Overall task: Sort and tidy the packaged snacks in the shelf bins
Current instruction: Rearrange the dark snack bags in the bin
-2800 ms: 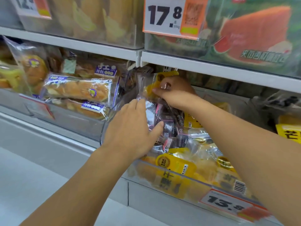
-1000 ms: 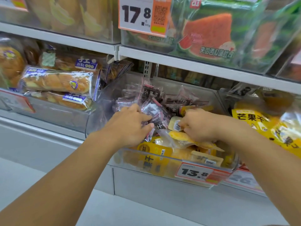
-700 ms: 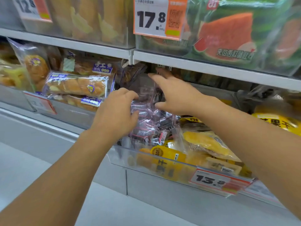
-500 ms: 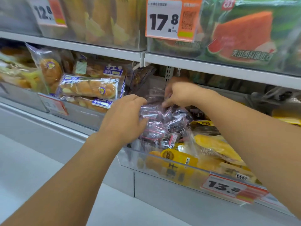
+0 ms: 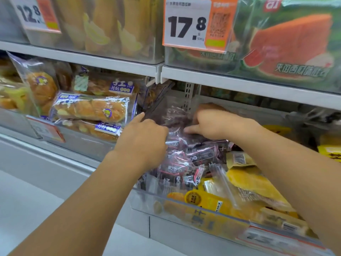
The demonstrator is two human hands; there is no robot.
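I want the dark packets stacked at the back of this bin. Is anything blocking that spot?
Nothing visible blocks it. Both the left hand and right hand are already on the dark packets, and behind them only the clear bin shows. The yellow packets lie nearer the front right.

Both hands (image 5: 142, 141) (image 5: 214, 122) forward, fingers (image 5: 188, 129) curled.

Price tag (image 5: 195, 24) reads 17.8; left price tag (image 5: 35, 14) reads 12.8
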